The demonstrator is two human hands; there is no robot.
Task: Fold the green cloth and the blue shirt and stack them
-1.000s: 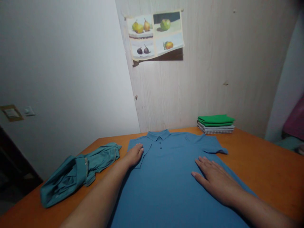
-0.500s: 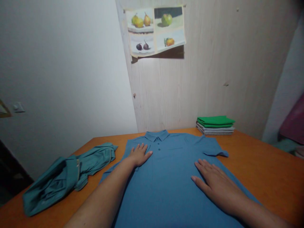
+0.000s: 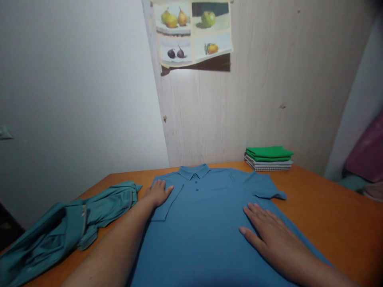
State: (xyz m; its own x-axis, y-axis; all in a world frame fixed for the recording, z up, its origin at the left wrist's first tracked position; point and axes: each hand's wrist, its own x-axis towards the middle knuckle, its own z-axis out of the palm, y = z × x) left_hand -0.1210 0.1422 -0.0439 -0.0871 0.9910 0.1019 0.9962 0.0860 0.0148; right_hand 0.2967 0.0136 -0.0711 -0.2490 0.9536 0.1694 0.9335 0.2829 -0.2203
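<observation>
A blue short-sleeved polo shirt (image 3: 203,223) lies spread front side up, its collar at the far end. My left hand (image 3: 158,193) rests flat near the shoulder on the left, fingers spread, beside the left sleeve, which is folded inward over the chest. My right hand (image 3: 267,229) lies on the right side of the shirt body, palm down with the thumb apart. The right sleeve stretches outward beyond it. Neither hand grips anything.
Crumpled teal garment (image 3: 68,227) on the left of the orange table (image 3: 335,215). At the back right stands a folded stack of cloth (image 3: 268,158), green on top. Fruit pictures (image 3: 193,34) hang on the wall. Something pink (image 3: 366,151) is at the far right.
My left hand has moved left toward the shirt's shoulder edge, and the folded sleeve now shows more fully. My right hand stays in nearly the same place. The view has shifted slightly.
</observation>
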